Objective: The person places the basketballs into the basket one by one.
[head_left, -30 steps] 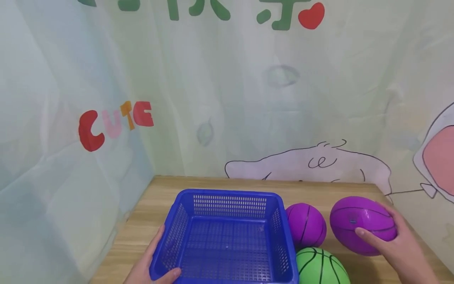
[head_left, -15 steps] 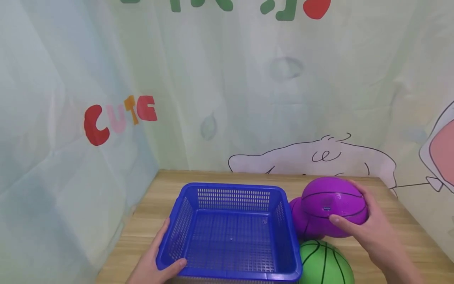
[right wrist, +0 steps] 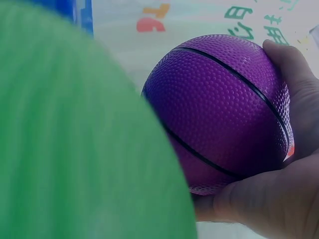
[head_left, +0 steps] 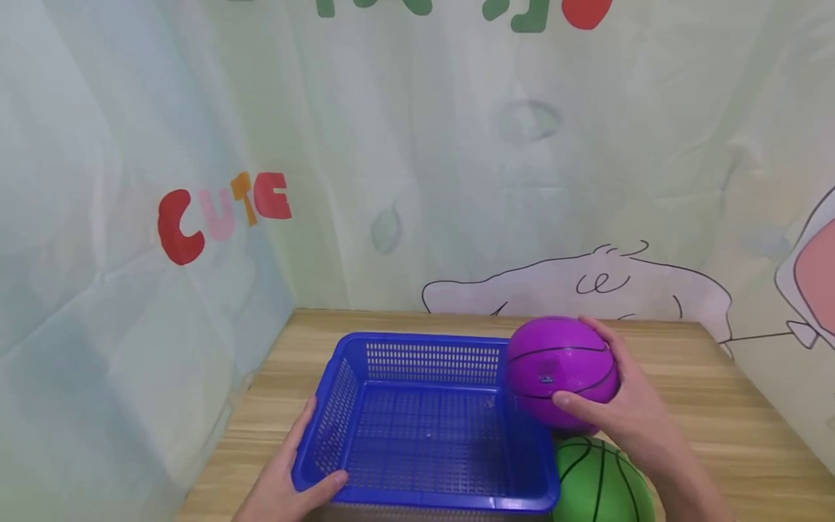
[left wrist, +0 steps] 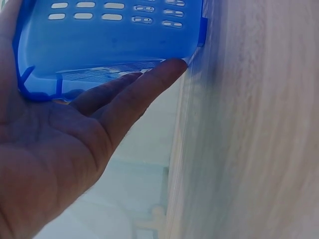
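My right hand (head_left: 633, 409) grips a purple basketball (head_left: 554, 362) with black seams, thumb on the near side and fingers round the far side. The ball is raised and overlaps the right rim of a blue plastic basket (head_left: 424, 500). In the right wrist view the purple basketball (right wrist: 219, 109) shows pebbled skin against the palm. My left hand (head_left: 287, 471) holds the basket's left side, thumb over the rim. In the left wrist view the fingers (left wrist: 134, 102) lie along its outer wall. A green basketball (head_left: 603, 482) sits by the basket's right front corner.
The wooden table (head_left: 711, 406) ends against a printed cloth backdrop (head_left: 457, 181) with cartoon shapes and letters. Another purple ball beside the basket is almost wholly hidden behind the held one. Slotted walls surround the basket's bare mesh floor.
My right hand has carried the purple basketball left and up, from right of the other balls to the basket's right rim. My left hand stays on the basket. The head view has tilted slightly.
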Demonstrator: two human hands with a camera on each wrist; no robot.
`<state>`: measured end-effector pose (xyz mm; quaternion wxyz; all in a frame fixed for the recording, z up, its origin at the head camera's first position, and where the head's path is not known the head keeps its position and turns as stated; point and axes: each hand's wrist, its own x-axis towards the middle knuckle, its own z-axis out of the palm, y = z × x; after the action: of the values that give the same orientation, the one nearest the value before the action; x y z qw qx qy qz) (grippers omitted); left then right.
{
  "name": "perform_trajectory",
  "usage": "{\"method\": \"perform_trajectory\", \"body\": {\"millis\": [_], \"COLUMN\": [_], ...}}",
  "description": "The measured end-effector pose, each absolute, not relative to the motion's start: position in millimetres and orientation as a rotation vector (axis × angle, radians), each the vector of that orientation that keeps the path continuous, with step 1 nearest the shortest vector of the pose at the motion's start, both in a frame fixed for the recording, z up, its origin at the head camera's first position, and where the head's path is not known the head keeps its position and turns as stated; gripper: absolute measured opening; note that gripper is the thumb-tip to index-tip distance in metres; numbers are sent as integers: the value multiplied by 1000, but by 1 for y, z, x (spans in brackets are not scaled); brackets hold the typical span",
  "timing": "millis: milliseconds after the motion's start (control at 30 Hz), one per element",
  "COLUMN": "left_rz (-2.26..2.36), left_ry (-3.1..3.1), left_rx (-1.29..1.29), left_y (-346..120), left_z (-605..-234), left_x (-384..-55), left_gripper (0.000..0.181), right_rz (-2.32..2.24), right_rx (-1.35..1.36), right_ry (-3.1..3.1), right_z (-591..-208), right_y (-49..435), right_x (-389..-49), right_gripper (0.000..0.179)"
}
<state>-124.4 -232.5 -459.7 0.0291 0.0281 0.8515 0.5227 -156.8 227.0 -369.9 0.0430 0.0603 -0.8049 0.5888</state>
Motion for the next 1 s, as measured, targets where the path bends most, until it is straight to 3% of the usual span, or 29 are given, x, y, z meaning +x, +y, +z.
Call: {"method": "perform_trajectory", "body": {"millis": [667, 1000], "left_rz": [1763, 1784], "left_ry": [2468, 2453], "left_rx": [65, 62], "left_y": [-232, -232], "left_z": [-461, -461], "left_x": [-126, -125], "left_gripper": [108, 108], "right_rz": [1766, 1545], "right_rx": [407, 374], "right_ry": [-2531, -2707], "right_z": [-381, -385], "right_y": [187, 175], "right_x": [-162, -158], "right_gripper": [104, 113]}}
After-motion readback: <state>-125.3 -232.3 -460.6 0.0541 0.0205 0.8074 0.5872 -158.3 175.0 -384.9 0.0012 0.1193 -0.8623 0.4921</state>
